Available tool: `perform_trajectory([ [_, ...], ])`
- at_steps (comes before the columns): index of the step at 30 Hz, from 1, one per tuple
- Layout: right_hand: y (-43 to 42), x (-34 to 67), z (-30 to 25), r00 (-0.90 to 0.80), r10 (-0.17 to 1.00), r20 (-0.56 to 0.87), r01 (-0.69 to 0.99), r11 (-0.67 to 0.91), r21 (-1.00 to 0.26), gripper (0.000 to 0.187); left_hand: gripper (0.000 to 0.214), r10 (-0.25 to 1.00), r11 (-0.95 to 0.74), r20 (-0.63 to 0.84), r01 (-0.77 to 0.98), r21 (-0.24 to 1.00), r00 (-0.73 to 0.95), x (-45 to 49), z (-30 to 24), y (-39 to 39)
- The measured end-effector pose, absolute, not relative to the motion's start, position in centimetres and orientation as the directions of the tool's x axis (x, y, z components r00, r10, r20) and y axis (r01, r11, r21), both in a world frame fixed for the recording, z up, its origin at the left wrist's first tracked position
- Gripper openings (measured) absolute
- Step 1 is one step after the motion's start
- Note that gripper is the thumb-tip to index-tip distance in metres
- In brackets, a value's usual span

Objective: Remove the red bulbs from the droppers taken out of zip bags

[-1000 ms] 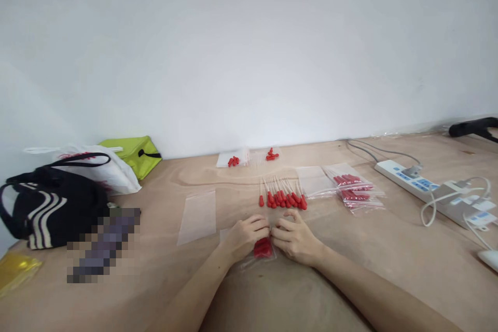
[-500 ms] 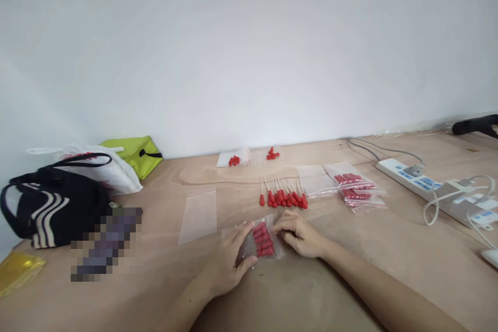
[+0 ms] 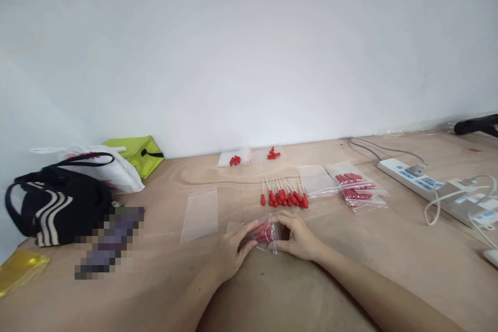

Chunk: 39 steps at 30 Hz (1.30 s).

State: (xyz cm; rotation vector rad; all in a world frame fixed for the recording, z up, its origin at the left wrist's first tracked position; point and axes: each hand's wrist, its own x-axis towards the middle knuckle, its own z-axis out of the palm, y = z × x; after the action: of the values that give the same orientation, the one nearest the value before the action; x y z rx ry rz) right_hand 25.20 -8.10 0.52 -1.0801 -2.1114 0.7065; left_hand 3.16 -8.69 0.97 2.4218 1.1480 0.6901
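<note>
Both hands hold one small clear zip bag [image 3: 265, 232] filled with red-bulbed droppers, just above the wooden table [image 3: 350, 259]. My left hand [image 3: 231, 250] grips the bag's left side with fingers closed over it. My right hand [image 3: 298, 236] pinches its right end. Just beyond them lies a row of loose red-tipped droppers [image 3: 284, 194]. An empty clear bag [image 3: 200, 213] lies flat to the left.
Filled dropper bags [image 3: 356, 189] and an empty one [image 3: 316, 180] lie to the right. Two small bags with red caps [image 3: 252, 155] sit near the wall. A power strip with cables [image 3: 436, 189] is at right. A black striped bag [image 3: 54, 207], white bag and green pouch [image 3: 134, 153] stand left.
The bag was lifted from under both hands, turned and gripped at both ends. My left hand slid back toward me and now closes on the bag's left side.
</note>
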Motion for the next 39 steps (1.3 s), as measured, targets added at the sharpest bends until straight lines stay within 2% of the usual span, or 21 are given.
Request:
perform_trajectory([
  [3,-8.3,24.7,0.5,-0.425,0.849,0.314,0.529,0.514,-0.676,0.034,0.037,0.790,-0.604,0.287,0.608,0.515,0.542,3.1,0.7,-8.6],
  [7,-8.5,24.1,0.5,-0.452,0.821,0.350,0.557,0.566,-0.608,0.022,0.038,0.777,-0.621,0.307,0.588,0.518,0.550,3.0,0.2,-8.5],
  [10,-8.5,24.0,0.5,-0.455,0.804,0.383,0.536,0.591,-0.603,0.015,0.038,0.784,-0.611,0.292,0.598,0.518,0.548,2.9,0.1,-8.6],
  [17,-7.7,25.7,0.5,-0.369,0.864,0.343,0.344,0.470,-0.813,0.010,0.036,0.808,-0.579,0.249,0.645,0.498,0.533,2.7,1.3,-8.9],
  [23,-7.4,26.1,0.2,-0.382,0.867,0.320,0.272,0.436,-0.858,0.017,0.033,0.807,-0.581,0.263,0.636,0.508,0.528,2.6,1.9,-8.8],
  [26,-7.3,25.7,-0.3,-0.413,0.885,0.214,0.113,0.283,-0.953,0.024,0.033,0.805,-0.585,0.263,0.635,0.504,0.532,2.4,1.7,-8.7],
  [29,-6.9,26.2,0.1,-0.412,0.903,0.126,-0.022,0.129,-0.991,0.026,0.032,0.819,-0.564,0.241,0.652,0.506,0.521,1.9,1.6,-8.5],
  [34,-5.4,30.7,3.1,-0.387,0.922,0.012,-0.020,0.005,-1.000,0.028,0.036,0.831,-0.534,0.182,0.664,0.524,0.526,0.9,2.2,-8.7],
  [37,-4.5,33.4,5.0,-0.263,0.963,0.055,0.025,0.064,-0.998,0.025,0.037,0.849,-0.484,0.126,0.657,0.578,0.513,0.5,2.7,-8.9],
  [39,-3.9,33.7,5.6,-0.140,0.979,0.146,0.031,0.152,-0.988,0.024,0.033,0.871,-0.443,0.136,0.638,0.629,0.472,0.4,2.9,-8.6],
])
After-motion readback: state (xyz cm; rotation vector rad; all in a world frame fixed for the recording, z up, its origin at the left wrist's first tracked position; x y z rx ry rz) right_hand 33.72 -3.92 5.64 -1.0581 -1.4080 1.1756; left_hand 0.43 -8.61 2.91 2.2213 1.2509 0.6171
